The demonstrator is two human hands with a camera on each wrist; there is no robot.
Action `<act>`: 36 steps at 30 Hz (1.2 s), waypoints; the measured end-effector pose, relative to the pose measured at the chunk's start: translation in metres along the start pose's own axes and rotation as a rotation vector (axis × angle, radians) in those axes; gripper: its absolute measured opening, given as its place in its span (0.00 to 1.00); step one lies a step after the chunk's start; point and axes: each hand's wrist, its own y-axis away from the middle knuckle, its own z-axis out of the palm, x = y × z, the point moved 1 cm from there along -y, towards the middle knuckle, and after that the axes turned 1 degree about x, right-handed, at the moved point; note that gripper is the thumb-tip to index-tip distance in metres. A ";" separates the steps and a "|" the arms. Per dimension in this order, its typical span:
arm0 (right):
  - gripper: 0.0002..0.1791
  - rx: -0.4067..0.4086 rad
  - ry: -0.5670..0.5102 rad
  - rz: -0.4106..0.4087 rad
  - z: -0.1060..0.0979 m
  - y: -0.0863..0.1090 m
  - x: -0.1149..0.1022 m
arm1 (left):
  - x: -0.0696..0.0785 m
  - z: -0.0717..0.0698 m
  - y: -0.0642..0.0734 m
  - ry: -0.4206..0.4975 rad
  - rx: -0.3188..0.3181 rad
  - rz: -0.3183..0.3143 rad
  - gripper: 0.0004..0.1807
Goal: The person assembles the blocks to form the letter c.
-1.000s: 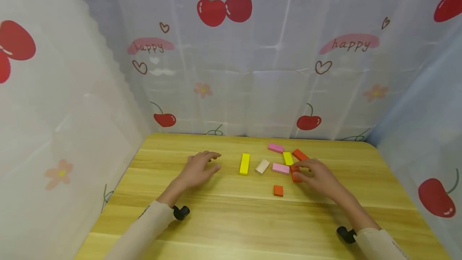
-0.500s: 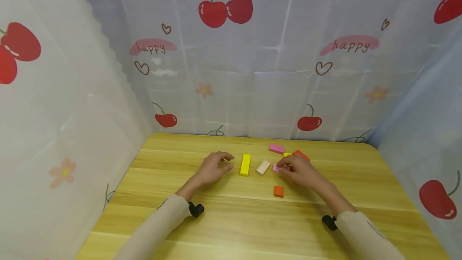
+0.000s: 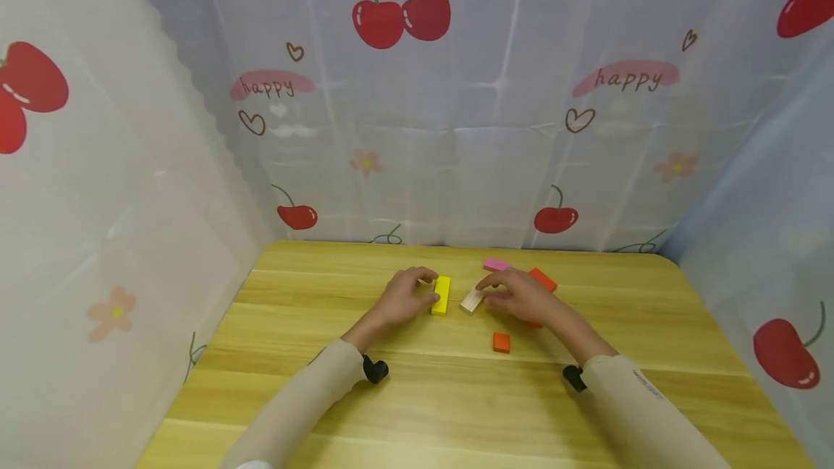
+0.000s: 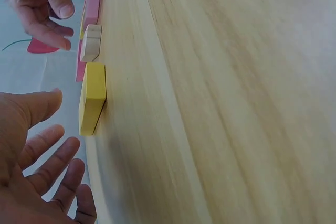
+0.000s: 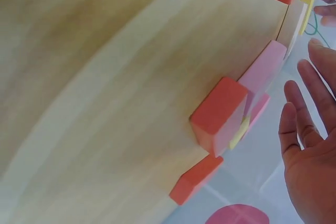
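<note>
The left hand (image 3: 404, 297), thumb and fingers wide apart, holds nothing beside the yellow block (image 3: 442, 295); the right hand (image 3: 526, 300), also parted, holds nothing near the wooden block (image 3: 470, 301), apparently leaving clearance.

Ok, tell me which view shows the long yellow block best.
The left wrist view: the long yellow block looms large and unobstructed. Head shows it small beside the left hand; right wrist, only a strip near the corner.

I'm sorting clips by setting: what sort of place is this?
Probably an indoor tabletop booth: white cherry-print sheeting hangs on three sides of a yellowish wood-grain table, with coloured rectangular blocks on it.
</note>
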 end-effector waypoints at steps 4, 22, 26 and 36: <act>0.15 -0.021 0.022 -0.003 0.002 -0.009 0.001 | 0.001 0.003 -0.005 -0.015 0.011 -0.003 0.24; 0.17 -0.082 0.077 -0.007 0.008 -0.020 -0.005 | -0.001 0.009 -0.012 -0.098 -0.071 0.068 0.31; 0.16 -0.075 0.121 0.004 0.007 -0.021 -0.004 | 0.001 0.008 -0.013 -0.149 -0.115 0.078 0.33; 0.12 -0.078 0.157 -0.005 0.009 -0.021 0.001 | 0.004 0.005 -0.012 -0.267 -0.157 0.068 0.33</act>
